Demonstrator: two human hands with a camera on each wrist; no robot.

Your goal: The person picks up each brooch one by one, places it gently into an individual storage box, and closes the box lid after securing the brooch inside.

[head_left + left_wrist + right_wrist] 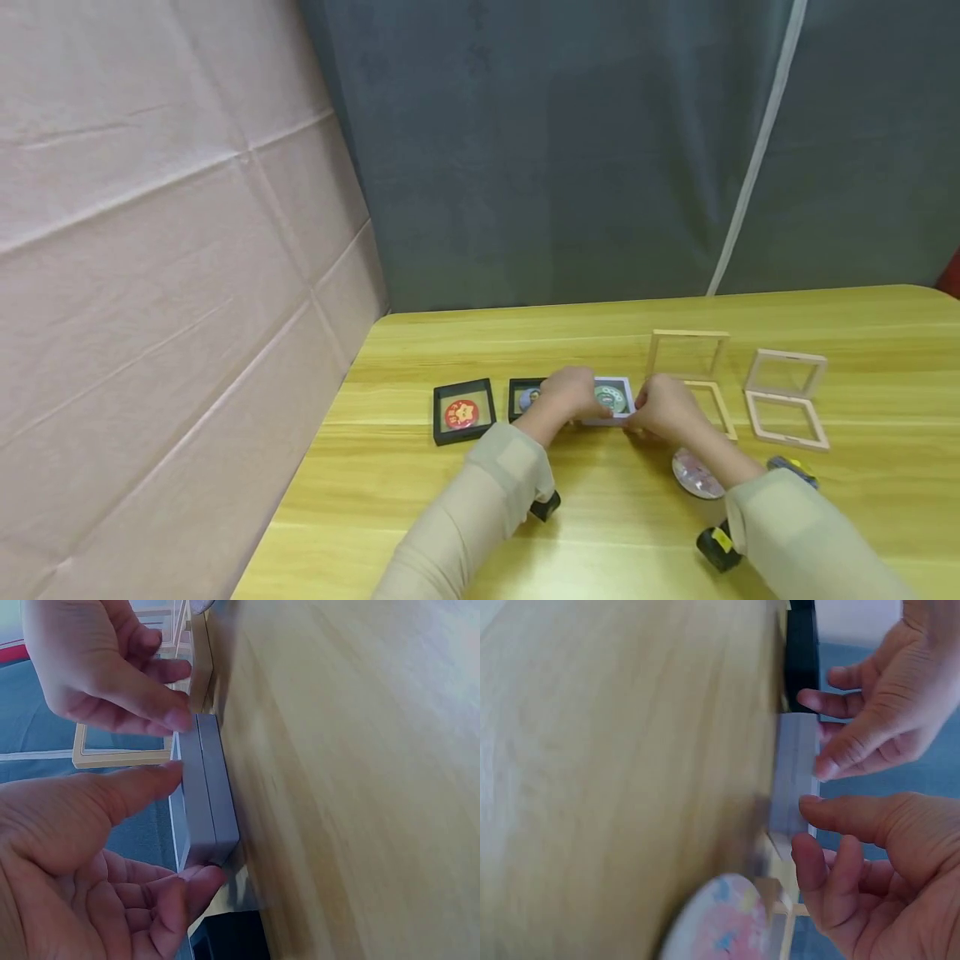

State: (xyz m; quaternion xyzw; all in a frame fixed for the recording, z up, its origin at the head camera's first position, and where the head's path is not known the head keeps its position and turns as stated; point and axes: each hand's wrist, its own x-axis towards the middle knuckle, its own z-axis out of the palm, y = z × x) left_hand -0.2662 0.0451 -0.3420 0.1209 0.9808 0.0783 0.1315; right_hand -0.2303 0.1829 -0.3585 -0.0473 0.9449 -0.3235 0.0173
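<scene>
A pale lilac display frame (627, 398) lies closed close over the table, a green round badge (609, 398) behind its clear window. My left hand (572, 393) grips its left end, thumb on the upper face and curled fingers at the side. On the opposite end, my right hand (667, 408) pinches the frame's near right corner between thumb and fingers. The left wrist view shows the frame's grey-looking side (206, 791) with a thin seam along it. Just left of it, partly covered by my left hand, is a small black frame (516, 400) containing a bluish badge (528, 398).
Farther left lies a black frame (437, 417) with a red star badge (461, 413). Two hinged frames stand opened at right, one wooden (722, 408), one paler (787, 439). A pink round badge (696, 475) and a bluish item (793, 468) lie near my right forearm.
</scene>
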